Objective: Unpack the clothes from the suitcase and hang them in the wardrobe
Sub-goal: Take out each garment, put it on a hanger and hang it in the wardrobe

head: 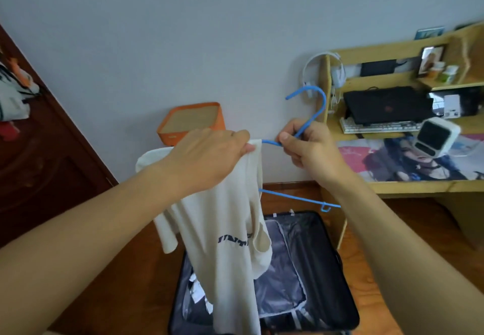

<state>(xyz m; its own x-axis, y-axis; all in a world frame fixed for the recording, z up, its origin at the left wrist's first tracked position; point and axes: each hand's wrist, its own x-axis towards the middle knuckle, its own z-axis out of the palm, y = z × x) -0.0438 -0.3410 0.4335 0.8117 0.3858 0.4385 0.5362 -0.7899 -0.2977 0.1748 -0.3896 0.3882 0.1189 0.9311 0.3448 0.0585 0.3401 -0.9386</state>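
Threading the shirt [225,230] onto the hanger [309,114] is where I am in the head view, the only one there is. My left hand [209,156] pinches the cream collar edge between thumb and curled fingers, at about ten o'clock from frame centre; my right hand [306,146], at two o'clock, has its fingers wrapped round the blue neck just below the hook. One hanger arm is already inside the fabric, the other pokes out bare at four o'clock. The suitcase [314,269] lies open on the floor at six o'clock, directly under the dangling hem.

The risk, I think: tug the collar sideways and the loose shoulder slides off the single covered arm (the cloth looks slack).

Count: one shirt, one hanger, one suitcase, two hands.
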